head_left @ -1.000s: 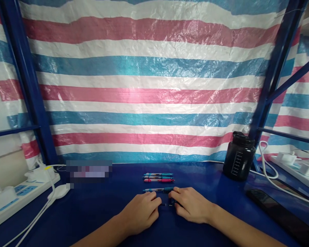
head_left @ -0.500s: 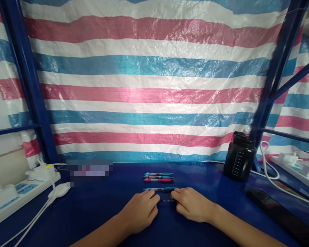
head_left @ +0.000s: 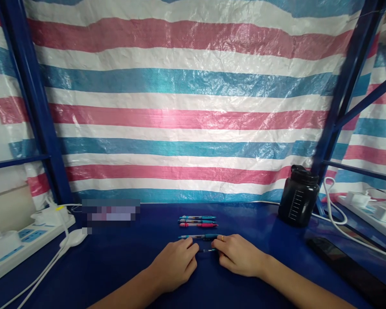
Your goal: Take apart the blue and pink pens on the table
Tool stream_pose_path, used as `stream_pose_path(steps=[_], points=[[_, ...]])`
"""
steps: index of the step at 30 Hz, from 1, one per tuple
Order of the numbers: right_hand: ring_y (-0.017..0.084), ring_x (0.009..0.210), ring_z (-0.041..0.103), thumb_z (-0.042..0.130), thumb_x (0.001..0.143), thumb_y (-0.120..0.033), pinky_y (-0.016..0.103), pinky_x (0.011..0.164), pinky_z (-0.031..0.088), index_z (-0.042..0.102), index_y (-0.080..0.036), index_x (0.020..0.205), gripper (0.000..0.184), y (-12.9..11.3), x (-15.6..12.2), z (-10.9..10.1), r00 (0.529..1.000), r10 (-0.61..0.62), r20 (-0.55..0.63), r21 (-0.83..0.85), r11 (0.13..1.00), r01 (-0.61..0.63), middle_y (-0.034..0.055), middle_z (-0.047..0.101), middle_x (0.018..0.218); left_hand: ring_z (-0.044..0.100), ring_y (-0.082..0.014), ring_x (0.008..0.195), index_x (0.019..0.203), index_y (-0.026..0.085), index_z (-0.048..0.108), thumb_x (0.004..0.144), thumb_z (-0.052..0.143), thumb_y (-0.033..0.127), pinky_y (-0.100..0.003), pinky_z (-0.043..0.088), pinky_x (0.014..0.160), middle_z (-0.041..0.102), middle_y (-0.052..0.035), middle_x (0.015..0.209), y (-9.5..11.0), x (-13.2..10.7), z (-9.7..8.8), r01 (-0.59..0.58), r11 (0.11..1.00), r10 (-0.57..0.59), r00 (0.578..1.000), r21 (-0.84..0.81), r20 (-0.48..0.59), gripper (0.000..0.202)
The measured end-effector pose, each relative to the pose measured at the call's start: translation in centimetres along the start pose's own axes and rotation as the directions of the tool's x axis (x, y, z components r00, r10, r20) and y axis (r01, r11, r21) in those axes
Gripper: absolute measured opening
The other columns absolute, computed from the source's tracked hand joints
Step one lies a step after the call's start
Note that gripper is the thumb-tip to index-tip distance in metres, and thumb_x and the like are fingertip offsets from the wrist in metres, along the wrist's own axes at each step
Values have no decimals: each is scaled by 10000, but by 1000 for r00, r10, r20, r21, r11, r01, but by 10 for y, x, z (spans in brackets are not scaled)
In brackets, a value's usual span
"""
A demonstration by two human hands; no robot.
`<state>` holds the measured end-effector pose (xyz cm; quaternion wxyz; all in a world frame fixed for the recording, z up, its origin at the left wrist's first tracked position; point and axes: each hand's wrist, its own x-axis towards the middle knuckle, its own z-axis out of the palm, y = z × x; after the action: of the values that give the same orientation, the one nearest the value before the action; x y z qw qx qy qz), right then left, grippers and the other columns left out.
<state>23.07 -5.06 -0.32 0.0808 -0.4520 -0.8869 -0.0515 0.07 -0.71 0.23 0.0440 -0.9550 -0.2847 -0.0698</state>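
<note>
Teal plastic pen (head_left: 197, 237) lies just ahead of both hands, a slim dark pen piece (head_left: 207, 250) between them on the glossy blue tabletop (head_left: 116, 266). We find the left hand (head_left: 175, 265) and right hand (head_left: 239, 256) barely shifted, fingers (head_left: 220, 253) curled together; any pinch we cannot tell. Three pink-and-teal plastic pens (head_left: 197, 221) lie farther ahead, apart.

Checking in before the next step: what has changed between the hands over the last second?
The thin pen part between the left hand and right hand has moved slightly forward, toward the teal pen. Both hands have stayed close to it, and no clear grasp or release shows. The three pens beyond and the black bottle stayed as they were.
</note>
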Motion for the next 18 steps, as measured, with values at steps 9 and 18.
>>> stream_pose_path(steps=[9, 18], points=[[151, 695, 573, 400, 865, -165, 252, 618, 355, 523, -197, 936, 145, -5, 0, -3, 999, -38, -2, 9, 999, 38, 16, 614, 843, 602, -175, 757, 893, 196, 542, 932, 401, 152, -273, 475, 642, 599, -18, 869, 0, 0, 0, -38, 999, 38, 999, -5, -21, 152], [195, 738, 623, 419, 855, -174, 282, 657, 389, 527, -179, 888, 114, -2, 2, 0, 991, 132, 10, -36, 991, -132, 64, 654, 888, 604, -163, 737, 891, 198, 546, 964, 376, 189, -256, 462, 616, 606, -13, 856, -1, 0, 2, -48, 999, 48, 998, 11, -39, 186]])
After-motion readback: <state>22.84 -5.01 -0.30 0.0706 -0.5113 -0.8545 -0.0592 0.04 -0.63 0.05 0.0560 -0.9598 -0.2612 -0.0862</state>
